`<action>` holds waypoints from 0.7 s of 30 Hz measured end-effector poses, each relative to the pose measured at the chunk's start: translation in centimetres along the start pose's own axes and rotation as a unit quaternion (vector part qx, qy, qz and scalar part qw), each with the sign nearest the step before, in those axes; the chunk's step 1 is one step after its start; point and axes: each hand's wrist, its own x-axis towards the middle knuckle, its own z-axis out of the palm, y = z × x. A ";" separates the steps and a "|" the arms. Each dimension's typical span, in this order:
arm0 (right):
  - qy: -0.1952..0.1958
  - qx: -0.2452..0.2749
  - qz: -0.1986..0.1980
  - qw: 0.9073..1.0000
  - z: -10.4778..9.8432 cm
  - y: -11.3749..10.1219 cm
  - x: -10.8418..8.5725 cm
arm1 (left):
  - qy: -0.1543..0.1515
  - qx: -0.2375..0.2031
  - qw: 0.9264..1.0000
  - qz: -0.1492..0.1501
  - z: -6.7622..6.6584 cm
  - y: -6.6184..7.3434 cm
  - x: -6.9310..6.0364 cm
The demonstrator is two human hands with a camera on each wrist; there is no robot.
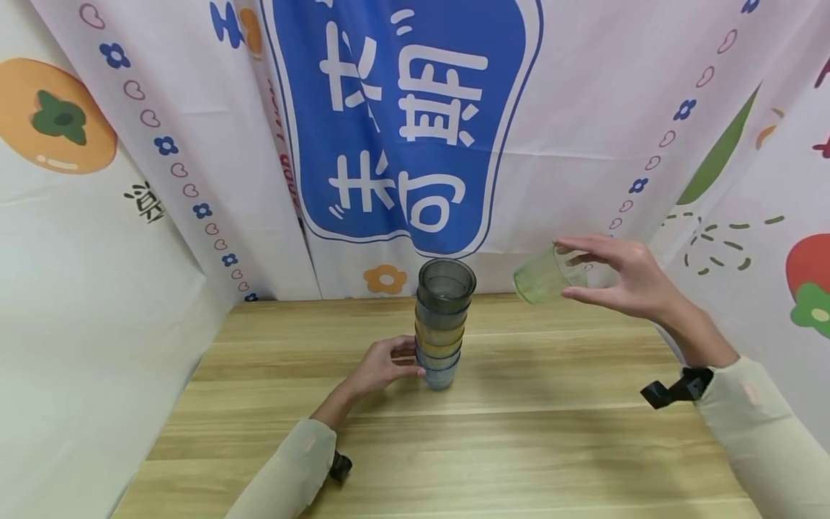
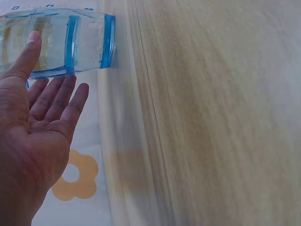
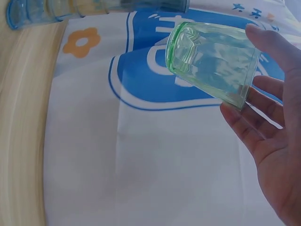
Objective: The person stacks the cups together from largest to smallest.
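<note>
A tall stack of nested clear tumblers [image 1: 442, 324] stands upright on the table, with dark grey at the top, amber in the middle and pale blue at the bottom. My left hand [image 1: 382, 369] is at the stack's lower left side, thumb in front, the other fingers extended loosely beside it; in the left wrist view the thumb overlaps the blue tumblers [image 2: 89, 42]. To the right of the stack, my right hand [image 1: 616, 277] pinches a light green tumbler [image 1: 541, 277] in the air by its wider end. The tumbler lies tilted, its thick green narrow end [image 3: 173, 49] pointing left.
The wooden table [image 1: 415, 461] ends at a white printed cloth [image 1: 570, 166] hanging behind the stack. More printed cloth [image 1: 84, 288] lines the left side, and another sheet [image 1: 746, 274] lines the right.
</note>
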 end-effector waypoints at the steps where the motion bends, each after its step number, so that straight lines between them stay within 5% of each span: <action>1: 0.000 0.000 -0.005 1.000 0.0 -0.1 0.3 | 0.000 -0.001 1.000 0.000 0.0 0.0 0.0; 14: 0.023 0.025 -0.069 0.997 1.4 -1.3 4.3 | -0.002 0.004 1.000 0.007 0.0 0.3 0.0; 21: 0.009 0.015 -0.052 0.998 2.1 -2.4 5.8 | -0.002 0.000 1.000 0.007 0.1 0.2 -0.1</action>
